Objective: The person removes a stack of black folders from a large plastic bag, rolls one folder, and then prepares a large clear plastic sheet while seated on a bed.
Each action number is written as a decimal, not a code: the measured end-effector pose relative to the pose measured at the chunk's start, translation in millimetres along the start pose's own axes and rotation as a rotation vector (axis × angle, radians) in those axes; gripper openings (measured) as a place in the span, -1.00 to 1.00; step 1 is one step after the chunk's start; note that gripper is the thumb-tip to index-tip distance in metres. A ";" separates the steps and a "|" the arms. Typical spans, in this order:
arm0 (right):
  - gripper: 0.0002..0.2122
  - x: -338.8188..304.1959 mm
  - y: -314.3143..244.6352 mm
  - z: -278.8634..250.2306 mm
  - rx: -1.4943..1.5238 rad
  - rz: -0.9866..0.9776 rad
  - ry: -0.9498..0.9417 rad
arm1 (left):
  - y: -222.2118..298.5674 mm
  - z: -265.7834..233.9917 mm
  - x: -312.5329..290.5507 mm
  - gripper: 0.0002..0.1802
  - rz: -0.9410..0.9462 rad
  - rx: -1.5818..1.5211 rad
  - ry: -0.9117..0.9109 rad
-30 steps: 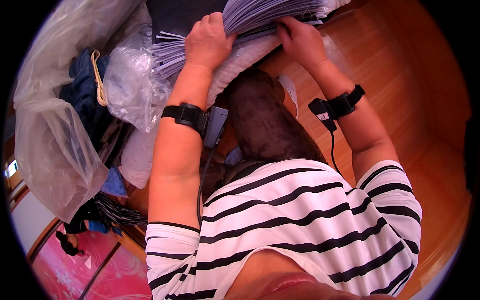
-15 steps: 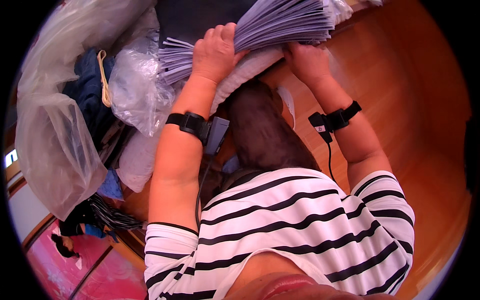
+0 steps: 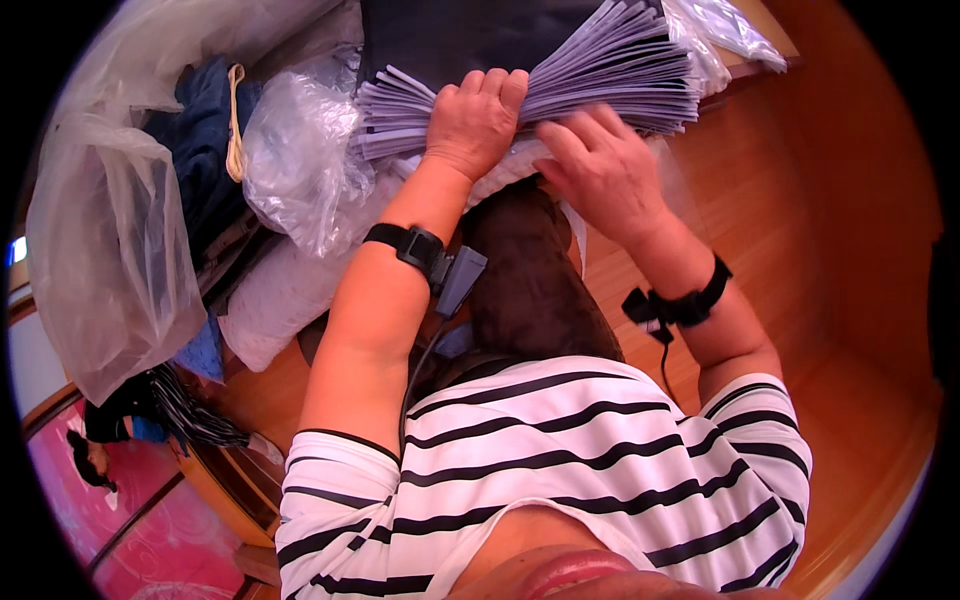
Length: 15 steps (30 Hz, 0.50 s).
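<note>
A bundle of long, thin grey-lilac strips (image 3: 620, 85) lies across a dark surface (image 3: 450, 40) in front of me, its ends fanned out on both sides. My left hand (image 3: 472, 120) is wrapped round the bundle's middle, squeezing the strips together. Just to the right, my right hand (image 3: 605, 165) is lifted near the bundle's lower edge, fingers apart and slightly blurred. Nothing shows in it. Whether its fingertips touch the strips, I cannot tell.
Clear plastic bags (image 3: 305, 150) and a sheer plastic sheet (image 3: 115, 250) are heaped at the left, beside dark blue cloth (image 3: 205, 125) with a pale band (image 3: 236, 125). A wooden floor (image 3: 780, 240) spreads to the right. A strapped device (image 3: 460, 280) with a cable sits on my left forearm.
My right hand has come off the bundle's right underside, moved toward my left hand and opened. My left hand keeps its grip. The whole view has shifted slightly.
</note>
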State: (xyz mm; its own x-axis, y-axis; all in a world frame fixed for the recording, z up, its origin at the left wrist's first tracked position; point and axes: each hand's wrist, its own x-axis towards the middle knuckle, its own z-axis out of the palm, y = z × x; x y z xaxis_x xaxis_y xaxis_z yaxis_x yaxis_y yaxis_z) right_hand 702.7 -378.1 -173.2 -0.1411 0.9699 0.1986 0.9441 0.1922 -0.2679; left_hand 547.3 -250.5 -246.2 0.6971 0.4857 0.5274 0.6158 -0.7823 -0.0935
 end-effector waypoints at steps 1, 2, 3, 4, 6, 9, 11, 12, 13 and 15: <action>-0.48 16.2 4.3 -3.6 -0.089 -0.205 0.161 | 0.1 0.0 -1.5 -0.64 0.006 -0.005 0.015; -0.44 30.1 10.4 -1.6 -0.174 -0.411 0.323 | -1.7 -0.7 -3.4 -0.59 -0.006 -0.024 -0.038; -0.35 40.9 20.5 5.3 -0.189 -0.364 0.249 | -1.9 -2.9 -2.6 -0.55 -0.003 -0.044 -0.018; -0.26 46.8 28.7 6.3 -0.256 -0.320 0.209 | -1.9 -4.9 -0.6 -0.50 -0.002 -0.064 0.006; -0.18 48.0 39.3 3.9 -0.320 -0.212 0.061 | -4.8 -22.9 2.2 -0.31 -0.009 -0.150 -0.095; -0.29 38.7 53.1 -2.1 -0.323 -0.175 -0.016 | -26.2 -48.3 -3.1 -0.30 0.020 -0.130 -0.119; -0.33 29.9 58.7 -4.1 -0.322 -0.145 -0.029 | -49.7 -55.6 -17.0 -0.27 0.015 -0.156 -0.199; -0.49 26.7 64.6 6.3 -0.349 -0.265 0.181 | -63.3 -53.1 -27.1 -0.27 0.041 -0.199 -0.154; -0.56 25.1 67.3 14.3 -0.389 -0.275 0.201 | -73.1 -52.6 -35.8 -0.27 0.064 -0.235 -0.112; -0.68 22.9 71.0 25.9 -0.484 -0.294 0.246 | -78.3 -49.7 -45.5 -0.30 0.057 -0.279 -0.136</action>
State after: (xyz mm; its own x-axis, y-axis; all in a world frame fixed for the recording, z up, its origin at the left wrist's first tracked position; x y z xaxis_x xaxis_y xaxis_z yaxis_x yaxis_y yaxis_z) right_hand 758.8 -338.3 -212.1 -0.3975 0.8125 0.4263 0.9123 0.3004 0.2782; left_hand 449.1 -230.7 -220.9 0.7817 0.4714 0.4083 0.4635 -0.8772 0.1253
